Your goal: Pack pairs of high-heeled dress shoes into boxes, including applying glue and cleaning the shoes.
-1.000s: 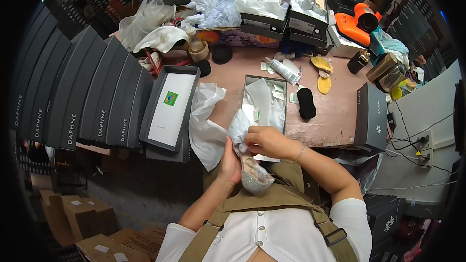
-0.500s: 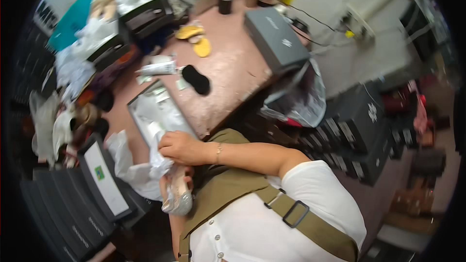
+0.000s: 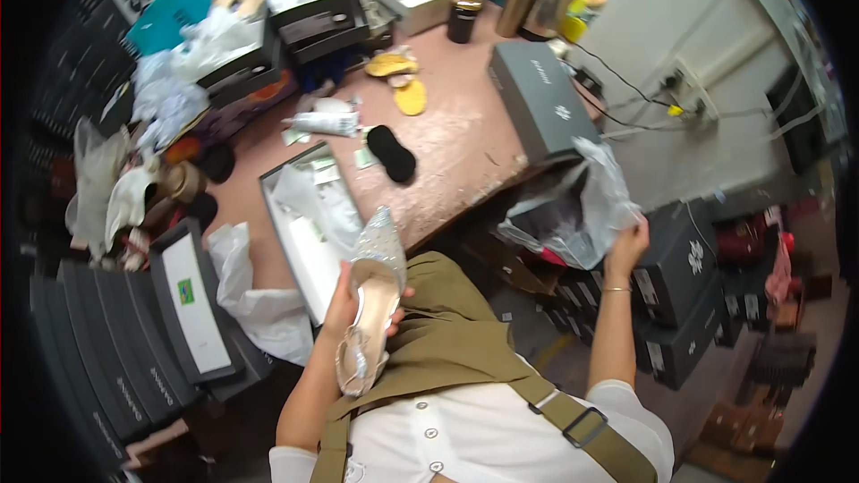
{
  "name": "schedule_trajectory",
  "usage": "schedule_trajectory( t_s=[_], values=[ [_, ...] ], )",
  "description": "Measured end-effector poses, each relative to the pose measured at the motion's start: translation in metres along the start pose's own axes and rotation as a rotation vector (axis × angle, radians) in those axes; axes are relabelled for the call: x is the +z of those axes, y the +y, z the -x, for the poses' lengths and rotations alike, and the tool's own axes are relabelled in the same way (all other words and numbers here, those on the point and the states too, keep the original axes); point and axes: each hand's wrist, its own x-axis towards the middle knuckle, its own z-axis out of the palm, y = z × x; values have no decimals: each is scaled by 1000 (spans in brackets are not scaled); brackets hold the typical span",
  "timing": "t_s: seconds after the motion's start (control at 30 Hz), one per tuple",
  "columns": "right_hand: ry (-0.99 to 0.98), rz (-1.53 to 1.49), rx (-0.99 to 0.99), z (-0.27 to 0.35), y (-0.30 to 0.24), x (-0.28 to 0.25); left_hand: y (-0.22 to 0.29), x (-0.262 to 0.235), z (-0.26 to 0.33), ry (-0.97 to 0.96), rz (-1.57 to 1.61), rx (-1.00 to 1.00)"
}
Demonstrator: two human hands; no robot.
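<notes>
Left grip [image 3: 340, 309] around glittery shoe [image 3: 377, 291], long axis fore-aft, toe forward

Pinkish table [image 3: 461, 98] beside pale wall [image 3: 626, 49]

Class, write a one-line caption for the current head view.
The left hand holds a glittery shoe; the right hand touches a translucent plastic bag.

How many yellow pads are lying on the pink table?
2 visible: the nearer yellow pad lies beyond the black oval object; the farther yellow pad lies just behind the first. Another may be hidden underneath.
</notes>
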Motion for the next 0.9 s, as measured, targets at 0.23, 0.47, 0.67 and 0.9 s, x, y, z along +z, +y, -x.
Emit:
schedule_trajectory(
  t_s=[0.23, 0.47, 0.67, 0.9],
  values=[
    [-421, 226, -118, 49, -4, 98, -3, 17, -5, 90, -117, 337],
    [-1535, -248, -703, 206, -209, 209, -7, 24, 14, 267, -30, 857],
    [-1447, -235, -977, 271, -219, 282, -14, 6, 31, 440, 16, 1051],
    [-1766, -230, -636, 289, -230, 291, -17, 0, 49, 463, -5, 1061]
  ],
)
